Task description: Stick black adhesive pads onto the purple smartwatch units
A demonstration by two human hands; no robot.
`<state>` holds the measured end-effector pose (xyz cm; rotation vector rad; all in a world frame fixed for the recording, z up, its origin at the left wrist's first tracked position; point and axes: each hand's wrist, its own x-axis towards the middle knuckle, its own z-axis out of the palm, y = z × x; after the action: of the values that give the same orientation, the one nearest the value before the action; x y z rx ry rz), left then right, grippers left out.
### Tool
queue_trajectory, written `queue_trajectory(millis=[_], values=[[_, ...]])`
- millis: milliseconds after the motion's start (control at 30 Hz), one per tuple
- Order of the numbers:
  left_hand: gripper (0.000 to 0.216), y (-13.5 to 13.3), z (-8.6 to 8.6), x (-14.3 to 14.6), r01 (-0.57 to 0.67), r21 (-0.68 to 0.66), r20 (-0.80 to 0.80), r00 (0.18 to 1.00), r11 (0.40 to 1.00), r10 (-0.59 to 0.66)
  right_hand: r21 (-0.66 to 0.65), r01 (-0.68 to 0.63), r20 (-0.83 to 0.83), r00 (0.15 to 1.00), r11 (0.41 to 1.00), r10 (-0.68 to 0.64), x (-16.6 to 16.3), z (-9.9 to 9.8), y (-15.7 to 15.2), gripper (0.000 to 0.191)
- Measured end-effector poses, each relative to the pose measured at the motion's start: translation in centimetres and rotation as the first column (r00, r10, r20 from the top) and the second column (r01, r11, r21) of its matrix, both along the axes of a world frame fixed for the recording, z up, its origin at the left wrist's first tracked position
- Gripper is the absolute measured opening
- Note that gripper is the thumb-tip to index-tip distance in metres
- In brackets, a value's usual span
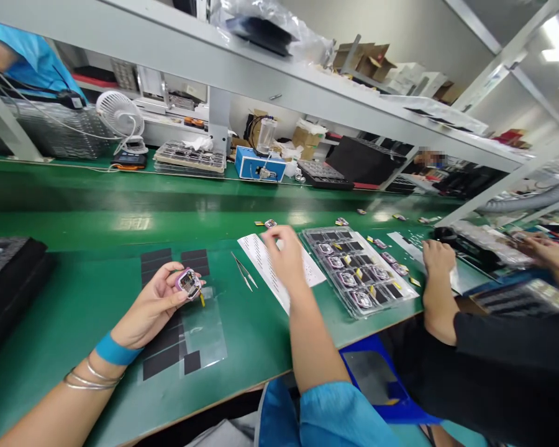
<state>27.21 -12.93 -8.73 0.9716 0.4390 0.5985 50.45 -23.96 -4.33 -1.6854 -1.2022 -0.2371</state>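
My left hand (153, 304) is shut on a small pink-purple watch-like device (189, 284), with a yellow tab hanging below it. Under that hand lies a clear plastic film (205, 335) on the green bench mat (88, 298), among black rectangular pads (161, 354). My right hand (284, 254), blurred by motion, hovers over a white printed sheet (265, 267) and shows nothing in its grip. Metal tweezers (243, 271) lie between my hands. To the right of the sheet sits a clear plastic tray (354, 267) holding several similar devices with yellow tabs.
A co-worker's hands (438, 267) work at the bench on the right, beside more trays. A black foam block (9, 292) sits at the left. Across the bench stand a blue machine (259, 164), a white fan (121, 115) and parts trays, beneath a white shelf (214, 62).
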Motion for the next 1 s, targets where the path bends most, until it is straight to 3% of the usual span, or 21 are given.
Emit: queue_trajectory(millis=[33, 100, 200, 267, 333, 400, 467, 600, 1000], values=[[0.043, 0.0, -0.1, 0.0, 0.014, -0.008, 0.008, 1.0, 1.0, -0.014, -0.076, 0.123, -0.057, 0.99, 0.989, -0.127, 2.4, 0.3, -0.9, 0.01], [0.042, 0.0, -0.3, -0.1, 0.043, -0.023, 0.029, 0.999, 0.999, -0.043, -0.319, 0.285, -0.169, 0.921, 0.904, -0.35, 6.5, 0.4, -2.6, 0.005], [0.043, -0.2, -0.4, 0.1, 0.081, -0.044, 0.057, 0.995, 0.996, -0.078, -0.402, 0.323, -0.202, 0.881, 0.857, -0.427, 8.9, -0.2, -3.2, 0.006], [0.046, -0.4, -0.4, 0.3, 0.097, -0.057, 0.082, 0.992, 0.994, -0.092, -0.296, 0.238, -0.262, 0.911, 0.925, -0.318, 7.1, -0.9, -1.9, 0.003], [0.047, -0.6, -0.4, 0.4, 0.108, -0.067, 0.114, 0.988, 0.992, -0.1, -0.137, -0.004, -0.388, 0.92, 0.991, -0.05, 3.2, -1.6, 0.0, 0.01], [0.047, -0.6, -0.5, 0.5, 0.111, -0.07, 0.139, 0.985, 0.991, -0.101, -0.023, -0.299, -0.507, 0.826, 0.954, 0.247, -1.5, -2.2, 1.6, 0.014], [0.046, -0.5, -0.7, 0.4, 0.098, -0.067, 0.154, 0.984, 0.993, -0.087, -0.006, -0.461, -0.563, 0.735, 0.888, 0.378, -5.5, -2.7, 2.3, 0.011], [0.048, -0.3, -1.1, 0.4, 0.074, -0.057, 0.158, 0.985, 0.996, -0.064, 0.016, -0.5, -0.547, 0.72, 0.866, 0.426, -8.5, -3.4, 2.3, 0.004], [0.05, -0.1, -1.3, 0.4, 0.049, 0.034, 0.13, 0.99, 0.998, -0.053, 0.027, -0.51, -0.442, 0.765, 0.86, 0.468, -7.9, -4.4, 2.4, 0.003]])
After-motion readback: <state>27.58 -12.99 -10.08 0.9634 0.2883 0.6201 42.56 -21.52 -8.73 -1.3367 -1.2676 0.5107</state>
